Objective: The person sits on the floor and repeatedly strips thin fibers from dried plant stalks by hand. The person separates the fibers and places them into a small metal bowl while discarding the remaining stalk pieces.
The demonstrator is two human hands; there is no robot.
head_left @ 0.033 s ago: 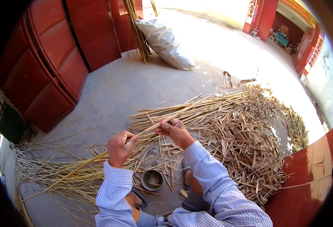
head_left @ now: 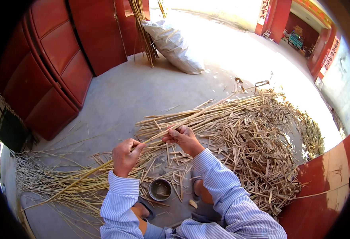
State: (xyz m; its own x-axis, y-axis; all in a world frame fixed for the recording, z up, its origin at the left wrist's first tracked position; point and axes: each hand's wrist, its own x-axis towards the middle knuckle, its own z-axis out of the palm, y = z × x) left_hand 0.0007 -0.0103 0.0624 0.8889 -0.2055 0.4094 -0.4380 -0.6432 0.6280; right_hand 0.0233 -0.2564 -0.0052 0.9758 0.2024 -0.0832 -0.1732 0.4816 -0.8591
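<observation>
A long, thin dry stalk (head_left: 83, 176) runs slantwise across the view, from the floor at lower left up toward the far right. My left hand (head_left: 126, 156) is closed around it near its middle. Just farther along, my right hand (head_left: 186, 140) pinches at the same stalk with thumb and fingers; the fingertips partly hide the contact. Beyond my hands lies a bundle of pale cut stalks (head_left: 151, 122). Dry husks and leaf scraps (head_left: 254, 151) are heaped to the right of my right hand. Thin yellowish stems (head_left: 63, 175) spread over the floor at left.
A small round metal bowl (head_left: 160, 189) stands between my feet, with some bits inside. A stuffed white sack (head_left: 177, 47) leans by upright stalks (head_left: 143, 36) at the back. Red panelled furniture (head_left: 55, 47) stands at left, and a red board (head_left: 322, 191) lies at lower right.
Both hands stay almost in place on the stalk. A curled dry leaf near the stalk's far end has shifted slightly.
</observation>
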